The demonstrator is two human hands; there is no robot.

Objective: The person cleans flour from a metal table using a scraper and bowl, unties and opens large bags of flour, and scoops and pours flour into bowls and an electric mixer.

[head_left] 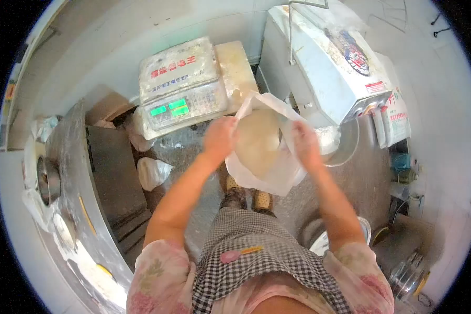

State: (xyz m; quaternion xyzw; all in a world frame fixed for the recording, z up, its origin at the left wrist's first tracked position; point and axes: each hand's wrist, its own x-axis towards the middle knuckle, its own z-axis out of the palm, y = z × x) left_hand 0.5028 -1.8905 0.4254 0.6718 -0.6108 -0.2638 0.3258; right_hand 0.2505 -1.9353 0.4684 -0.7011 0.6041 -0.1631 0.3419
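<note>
A white plastic bag (pixel 264 183) hangs in front of me with its mouth spread wide. My left hand (pixel 220 138) is closed on the bag's left rim. On the opposite rim my right hand (pixel 305 144), somewhat blurred, also grips the plastic. Down inside the bag shows a pale beige mass (pixel 256 141); whether it is flour or dough I cannot tell. Just beyond my left hand stands a weighing scale (pixel 183 86) with lit green displays. A large white machine (pixel 327 63) stands beyond my right hand.
A clear tub (pixel 348 144) sits below the machine, beside a printed white sack (pixel 395 118). At left runs a metal worktable (pixel 97 230) with a steel pot (pixel 48 180) on it. A tied white bag (pixel 153 174) lies on the floor. A round container (pixel 363 230) is near my right elbow.
</note>
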